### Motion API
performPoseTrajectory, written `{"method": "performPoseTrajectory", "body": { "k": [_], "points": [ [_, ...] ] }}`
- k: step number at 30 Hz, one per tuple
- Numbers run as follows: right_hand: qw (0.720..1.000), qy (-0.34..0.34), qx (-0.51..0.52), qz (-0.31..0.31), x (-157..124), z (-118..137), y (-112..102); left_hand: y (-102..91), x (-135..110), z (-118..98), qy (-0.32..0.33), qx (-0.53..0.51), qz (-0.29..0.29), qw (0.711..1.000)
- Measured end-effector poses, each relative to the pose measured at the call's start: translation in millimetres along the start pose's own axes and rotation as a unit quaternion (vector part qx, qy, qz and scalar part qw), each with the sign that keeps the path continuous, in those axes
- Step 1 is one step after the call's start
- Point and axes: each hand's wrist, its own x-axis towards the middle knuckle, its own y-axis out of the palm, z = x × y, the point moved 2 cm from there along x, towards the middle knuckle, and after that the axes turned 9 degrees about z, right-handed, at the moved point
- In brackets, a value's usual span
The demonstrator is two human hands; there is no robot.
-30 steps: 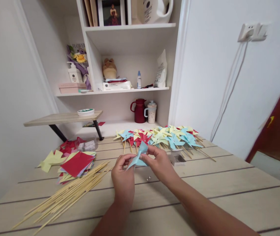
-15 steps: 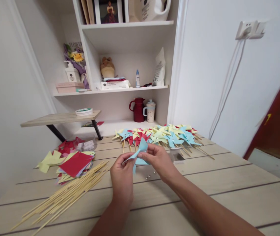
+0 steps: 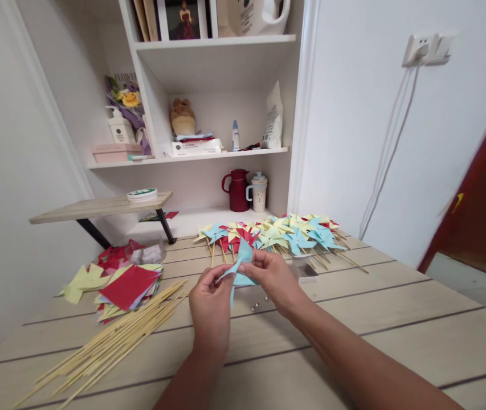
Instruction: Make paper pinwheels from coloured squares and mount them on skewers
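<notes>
A light blue paper pinwheel (image 3: 245,254) is held between both hands above the middle of the table. My left hand (image 3: 212,302) pinches its left side, fingers closed on the paper. On the other side my right hand (image 3: 273,280) grips it between thumb and fingers near the centre, where the folds meet. The fingertips hide the centre of the pinwheel. Several small shiny beads (image 3: 256,306) lie on the table just below the right hand. Behind the hands, many finished pinwheels on sticks (image 3: 298,239) lie in a pile, in blue, yellow and red.
Thin wooden sticks (image 3: 114,341) lie in a bundle at the left. Beyond them are stacked coloured paper squares (image 3: 131,286) and a yellow cut paper (image 3: 82,282). A small clear box (image 3: 306,270) sits right of the hands. A raised wooden stand (image 3: 97,208) is at the back left.
The view has shifted slightly, so the background sits a little further left. Both hands keep hold of the blue pinwheel, with hardly any change in their grip.
</notes>
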Motion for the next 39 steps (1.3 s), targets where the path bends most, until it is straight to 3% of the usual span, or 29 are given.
{"method": "performPoseTrajectory", "body": {
  "k": [8,12,16,20,28,33,39],
  "points": [
    [0.999,-0.001,-0.031,0.011,2.0,-5.3,-5.0,0.8,0.2,1.5,0.002,-0.003,0.007,1.0],
    [0.998,-0.012,-0.057,0.015,0.0,0.1,-5.3,-1.3,-1.8,-2.6,0.077,0.043,0.015,0.996],
    [0.988,-0.072,-0.136,-0.005,-6.4,12.6,-0.4,-3.8,-8.7,-16.5,0.226,0.145,0.016,0.963],
    [0.972,-0.114,-0.197,-0.051,-12.9,17.3,7.5,-5.5,-14.1,-25.5,0.31,0.2,0.003,0.93],
    [0.958,-0.153,-0.219,-0.107,-15.1,12.1,11.6,-6.2,-17.2,-29.3,0.372,0.24,-0.01,0.897],
    [0.956,-0.214,-0.182,-0.082,-18.5,15.0,9.0,-12.0,-22.0,-31.8,0.423,0.277,0.004,0.863],
    [0.933,-0.299,-0.196,-0.024,-21.5,24.2,8.3,-17.7,-24.3,-36.9,0.495,0.329,0.019,0.804]
  ]
}}
